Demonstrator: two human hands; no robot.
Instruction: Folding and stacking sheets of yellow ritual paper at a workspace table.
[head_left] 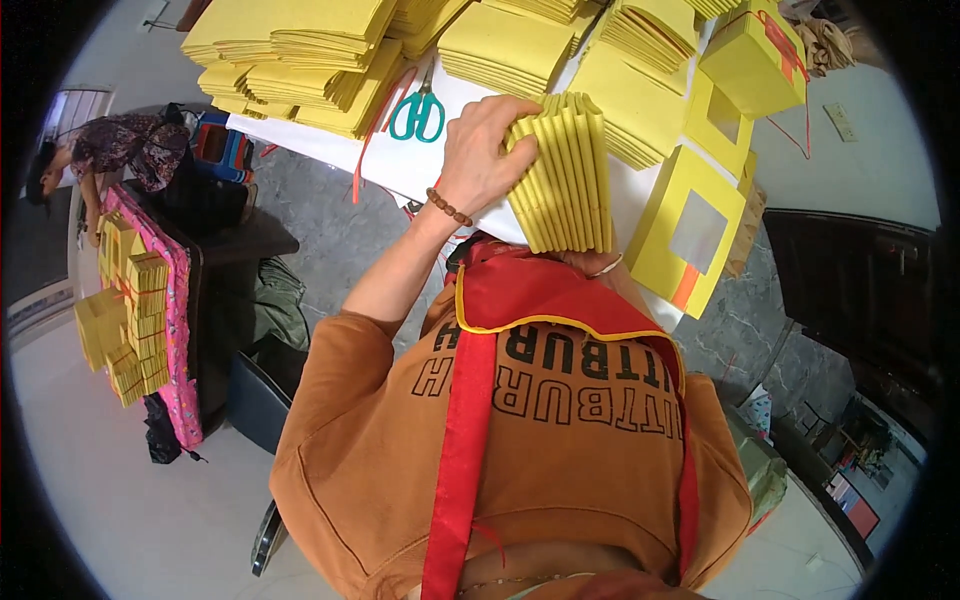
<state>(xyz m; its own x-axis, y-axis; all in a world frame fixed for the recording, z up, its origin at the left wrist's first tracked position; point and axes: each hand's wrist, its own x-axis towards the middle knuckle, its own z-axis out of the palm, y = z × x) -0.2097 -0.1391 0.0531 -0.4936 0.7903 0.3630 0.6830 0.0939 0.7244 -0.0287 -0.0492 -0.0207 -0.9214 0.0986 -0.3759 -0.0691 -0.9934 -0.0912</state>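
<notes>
My left hand (485, 155), with a brown bead bracelet at the wrist, is closed on the left side of a bundle of folded yellow paper bags (560, 180). The bundle stands upright over the near edge of the white table, its folds fanned side by side. Only a small part of my right hand (582, 262) shows at the bundle's lower edge, beside a pale bangle. Its fingers are hidden behind the bundle. Left of my left hand lie scissors with teal handles (418, 115) and a red ribbon (372, 135).
Stacks of flat yellow bags (300, 40) cover the far side of the white table (400, 165). At the right are a yellow bag with a clear window (690, 230) and a yellow box (755, 65). Left, a person (130, 150) bends over a pink-covered table (180, 330) holding yellow bundles.
</notes>
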